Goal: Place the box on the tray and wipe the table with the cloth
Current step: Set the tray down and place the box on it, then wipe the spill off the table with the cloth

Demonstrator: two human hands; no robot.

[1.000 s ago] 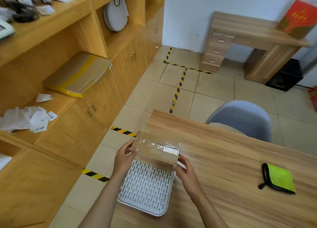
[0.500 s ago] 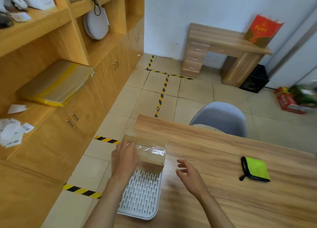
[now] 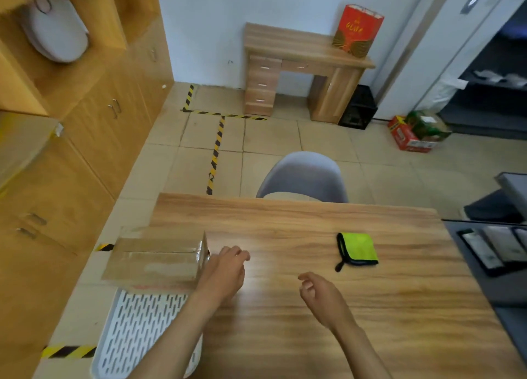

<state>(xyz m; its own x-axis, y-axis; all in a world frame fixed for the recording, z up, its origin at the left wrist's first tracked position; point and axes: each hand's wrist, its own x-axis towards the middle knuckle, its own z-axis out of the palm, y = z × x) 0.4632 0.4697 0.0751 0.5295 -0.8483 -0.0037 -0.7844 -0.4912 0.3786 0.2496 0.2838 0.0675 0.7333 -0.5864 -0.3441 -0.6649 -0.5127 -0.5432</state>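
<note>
I see the box (image 3: 155,260) sitting on the tray's (image 3: 137,330) far end. My 2 hands, left (image 3: 225,270) and right (image 3: 320,294), hover with loosely curled, empty fingers; the cloth (image 3: 358,249) lies on the worktop (image 3: 313,307).

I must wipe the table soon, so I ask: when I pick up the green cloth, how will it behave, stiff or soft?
Probably soft and floppy: the cloth lies folded flat on the table, so it may unfold and hang when lifted. It looks thin, so likely light. The black loop at its corner could snag a finger.
</note>
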